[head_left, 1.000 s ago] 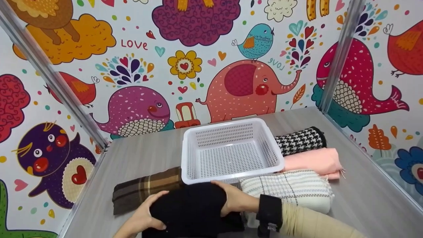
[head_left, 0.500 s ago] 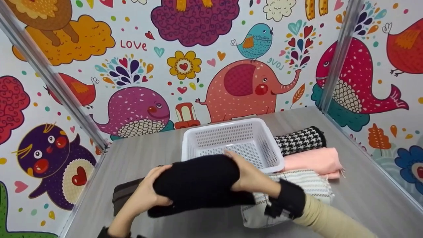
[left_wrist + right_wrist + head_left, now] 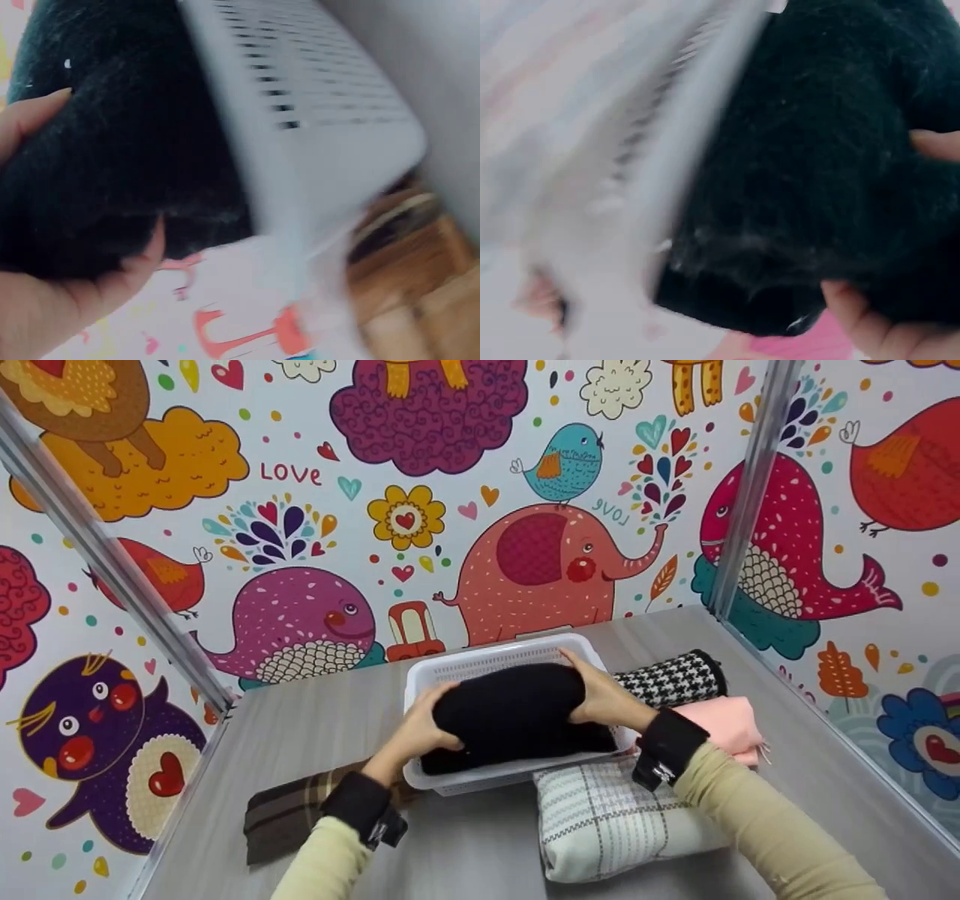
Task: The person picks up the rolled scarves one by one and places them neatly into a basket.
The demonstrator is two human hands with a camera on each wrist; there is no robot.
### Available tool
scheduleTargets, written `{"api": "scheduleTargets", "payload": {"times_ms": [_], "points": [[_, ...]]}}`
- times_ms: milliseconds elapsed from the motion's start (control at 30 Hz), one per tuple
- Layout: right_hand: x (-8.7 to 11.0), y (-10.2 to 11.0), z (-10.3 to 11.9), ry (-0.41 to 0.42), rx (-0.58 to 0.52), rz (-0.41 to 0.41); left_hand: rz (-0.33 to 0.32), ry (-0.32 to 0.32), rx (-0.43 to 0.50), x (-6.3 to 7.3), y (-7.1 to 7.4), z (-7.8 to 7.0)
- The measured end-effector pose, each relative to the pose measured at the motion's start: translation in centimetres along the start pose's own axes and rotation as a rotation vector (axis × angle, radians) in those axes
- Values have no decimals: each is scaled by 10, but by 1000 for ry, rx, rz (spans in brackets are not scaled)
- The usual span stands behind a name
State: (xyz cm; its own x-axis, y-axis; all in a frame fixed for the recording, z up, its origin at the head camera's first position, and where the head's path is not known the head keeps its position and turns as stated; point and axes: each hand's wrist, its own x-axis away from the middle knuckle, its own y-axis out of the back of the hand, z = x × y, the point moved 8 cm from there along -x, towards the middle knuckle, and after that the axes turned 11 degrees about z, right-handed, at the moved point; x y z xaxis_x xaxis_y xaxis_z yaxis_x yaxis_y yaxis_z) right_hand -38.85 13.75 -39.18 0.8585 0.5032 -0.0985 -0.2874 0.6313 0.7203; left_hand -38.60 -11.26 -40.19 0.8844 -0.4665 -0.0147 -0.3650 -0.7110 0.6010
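Observation:
A rolled black scarf [image 3: 517,712] is at the white perforated basket [image 3: 480,784], lying over its opening and hiding most of the inside. My left hand [image 3: 420,729] grips the scarf's left end, thumb on the near side and fingers on the far side. At the other end my right hand [image 3: 606,695] holds it the same way. In the left wrist view the dark fuzzy scarf [image 3: 120,150] reaches past the basket's rim [image 3: 232,112]. The right wrist view shows the scarf [image 3: 802,165] beside the blurred basket wall [image 3: 600,187].
A brown plaid scarf [image 3: 281,817] lies left of the basket. On the right are a black-and-white houndstooth roll [image 3: 675,679], a pink fringed scarf [image 3: 724,727] and a white plaid roll [image 3: 615,825]. A patterned wall [image 3: 420,435] stands behind the grey table [image 3: 315,712].
Both hands have carried the black scarf up from the table's near side, forward and slightly right, to the basket. The brown and white plaid scarves now show more.

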Motion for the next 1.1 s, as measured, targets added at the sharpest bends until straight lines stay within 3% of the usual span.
{"api": "scheduleTargets", "payload": {"times_ms": [167, 400, 500, 633, 767, 867, 1000, 1100], "points": [[-17, -15, -31, -6, 42, 77, 47, 9, -62, -23, -19, 28], [-26, -48, -59, 37, 212, 197, 105, 69, -252, -35, -37, 50], [-28, -53, -60, 39, 347, 140, 90, 136, -379, -37, -39, 53], [-29, -48, -42, 53, 564, -61, 55, 172, -598, -40, -38, 43], [-27, -45, -25, 71, 801, -233, 24, 78, -772, -46, -44, 21], [-26, -50, -18, 130, 876, -266, -35, -3, -872, -50, -51, 9], [-27, -62, -21, 191, 824, -179, -101, -79, -1050, -50, -64, 5], [-31, -68, -31, 127, 733, -41, -90, -71, -1118, -50, -72, 9]]}}
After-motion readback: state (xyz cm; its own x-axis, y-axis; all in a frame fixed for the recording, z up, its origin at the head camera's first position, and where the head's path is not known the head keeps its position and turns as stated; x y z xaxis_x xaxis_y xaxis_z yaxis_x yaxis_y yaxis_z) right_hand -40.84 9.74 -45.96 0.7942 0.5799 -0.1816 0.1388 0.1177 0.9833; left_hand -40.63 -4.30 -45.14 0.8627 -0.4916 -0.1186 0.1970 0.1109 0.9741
